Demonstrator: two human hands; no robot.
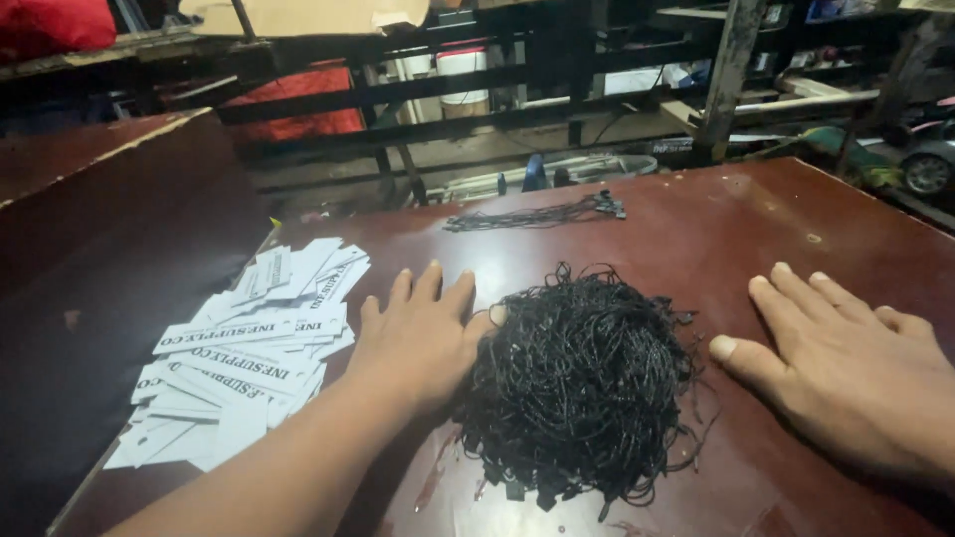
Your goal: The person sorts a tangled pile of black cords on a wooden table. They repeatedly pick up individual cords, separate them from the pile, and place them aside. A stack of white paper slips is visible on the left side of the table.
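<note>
A tangled heap of thin black cords (577, 383) lies on the dark red-brown table (716, 229) in front of me. My left hand (423, 333) rests flat on the table, palm down, its thumb touching the heap's left edge. To the right of the heap, my right hand (846, 363) also lies flat with fingers spread, a short gap from the cords. Neither hand holds anything. A pile of white printed paper tags (249, 348) is spread just left of my left hand.
A small straight bundle of black cords (537, 214) lies near the table's far edge. A second dark table surface (99, 259) adjoins on the left. Black metal racks (477, 89) and clutter stand beyond the table.
</note>
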